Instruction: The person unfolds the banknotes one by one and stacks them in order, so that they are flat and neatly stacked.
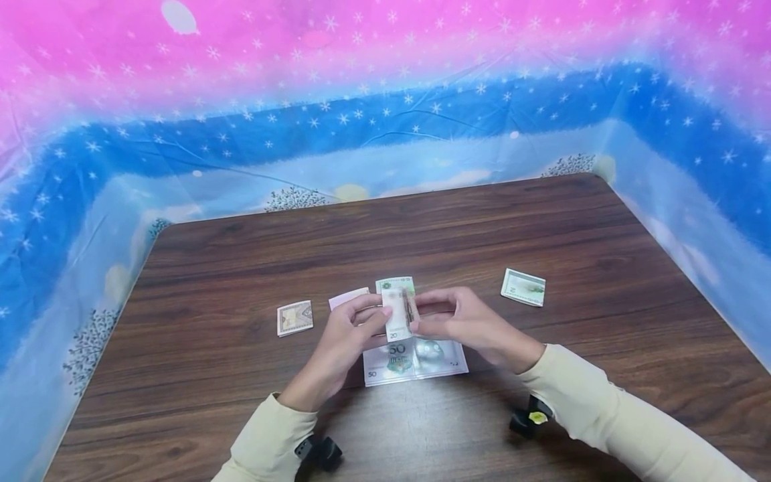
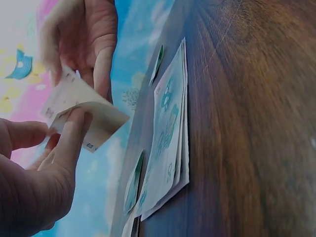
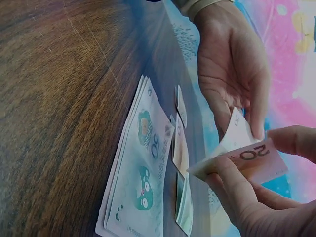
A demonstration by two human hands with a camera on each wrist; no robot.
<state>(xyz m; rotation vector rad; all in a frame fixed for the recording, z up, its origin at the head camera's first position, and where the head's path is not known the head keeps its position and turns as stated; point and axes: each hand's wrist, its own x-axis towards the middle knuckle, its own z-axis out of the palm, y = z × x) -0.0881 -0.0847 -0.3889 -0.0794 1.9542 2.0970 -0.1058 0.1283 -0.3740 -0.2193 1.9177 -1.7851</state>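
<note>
Both hands hold one 20 banknote [image 1: 394, 314] above the table, bent in a fold across its middle. My left hand [image 1: 346, 335] pinches its left part between thumb and fingers. On the other side, my right hand [image 1: 472, 325] grips the folded-over part; the printed 20 shows on that flap in the right wrist view, on the note [image 3: 266, 160]. Below the hands lies a small stack of creased 50 banknotes [image 1: 415, 367], its layered edges showing in the left wrist view, where the stack [image 2: 165, 128] sits apart from the held note.
Behind the hands lie a green folded note [image 1: 394, 284] and a pinkish folded note [image 1: 348, 297]. A brown folded note [image 1: 295, 318] is to the left, another green folded note [image 1: 523, 288] to the right. A patterned cloth [image 1: 385, 107] surrounds the wooden table [image 1: 241, 268].
</note>
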